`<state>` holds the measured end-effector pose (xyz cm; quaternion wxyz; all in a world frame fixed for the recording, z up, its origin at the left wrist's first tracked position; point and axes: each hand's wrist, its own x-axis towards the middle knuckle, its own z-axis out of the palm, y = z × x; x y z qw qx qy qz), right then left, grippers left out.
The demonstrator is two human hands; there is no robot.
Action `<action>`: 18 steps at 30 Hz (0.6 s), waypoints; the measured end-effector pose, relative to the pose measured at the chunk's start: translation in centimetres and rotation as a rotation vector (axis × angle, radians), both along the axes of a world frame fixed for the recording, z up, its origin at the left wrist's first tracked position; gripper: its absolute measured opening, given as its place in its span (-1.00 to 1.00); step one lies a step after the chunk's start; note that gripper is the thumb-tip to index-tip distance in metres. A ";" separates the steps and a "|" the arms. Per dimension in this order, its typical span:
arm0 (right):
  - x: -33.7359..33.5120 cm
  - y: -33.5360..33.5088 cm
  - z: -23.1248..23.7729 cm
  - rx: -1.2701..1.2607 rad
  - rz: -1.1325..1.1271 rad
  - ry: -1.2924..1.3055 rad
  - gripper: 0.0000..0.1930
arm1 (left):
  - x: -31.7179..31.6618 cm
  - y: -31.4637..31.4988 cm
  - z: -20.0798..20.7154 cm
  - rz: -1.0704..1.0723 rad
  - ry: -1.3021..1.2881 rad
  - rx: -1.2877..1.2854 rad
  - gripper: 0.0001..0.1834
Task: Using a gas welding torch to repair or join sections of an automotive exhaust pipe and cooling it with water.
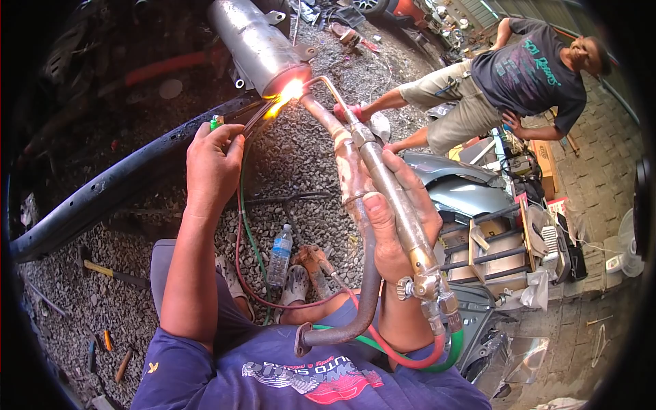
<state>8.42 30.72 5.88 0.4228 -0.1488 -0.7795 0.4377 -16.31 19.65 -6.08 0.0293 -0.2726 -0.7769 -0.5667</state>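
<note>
Left hand [210, 164] pinching thin rods [256, 120]; right hand [388, 244] gripping torch [398, 205]. Flame [292, 90] heating near end of far muffler [254, 44], beside pipe [320, 113] (apparently welding). Next move likely calling for steady feeding.

A clear water bottle [279, 256] with a blue label was on the gravel [294, 160]. To the left lay a tool with a yellow-and-black handle [113, 273], and farther down an orange handle [107, 340] near a brown handle [124, 365]. At upper right stood a person in a dark T-shirt [526, 72] and khaki shorts [447, 102], one hand at the hip. A silvery car fender [447, 179] was near paving bricks [601, 164].
</note>
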 end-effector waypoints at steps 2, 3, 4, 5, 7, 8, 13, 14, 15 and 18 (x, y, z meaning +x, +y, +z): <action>0.0 0.0 0.0 0.005 -0.003 -0.010 -0.44 | 0.0 0.1 0.0 0.000 -0.003 0.004 -0.77; 0.0 0.0 0.0 0.014 -0.002 -0.006 -0.44 | 0.0 0.1 -0.1 0.002 0.000 0.002 -0.77; 0.0 0.0 0.0 0.023 0.000 -0.002 -0.44 | 0.0 0.1 -0.1 0.004 0.003 0.000 -0.77; 0.0 0.1 0.0 0.023 -0.001 -0.002 -0.44 | 0.0 0.1 0.0 0.003 0.003 0.000 -0.77; 0.1 0.3 0.0 0.097 -0.039 -0.048 -0.44 | 0.1 0.1 0.1 -0.005 -0.012 -0.007 -0.77; 0.1 0.3 0.0 0.097 -0.039 -0.048 -0.44 | 0.1 0.1 0.1 -0.005 -0.011 -0.007 -0.77; 0.0 0.3 0.0 0.095 -0.033 -0.039 -0.44 | 0.3 0.3 0.0 0.008 -0.005 0.008 -0.77; 0.0 0.3 0.0 0.095 -0.033 -0.039 -0.44 | 0.2 0.3 -0.1 0.008 -0.004 0.009 -0.77; 0.0 0.3 0.1 0.100 -0.035 -0.046 -0.44 | 0.1 0.3 -0.1 0.005 0.004 0.009 -0.77; 0.1 0.5 0.0 0.129 -0.032 -0.049 -0.44 | 0.0 0.2 -0.3 0.003 0.016 0.005 -0.76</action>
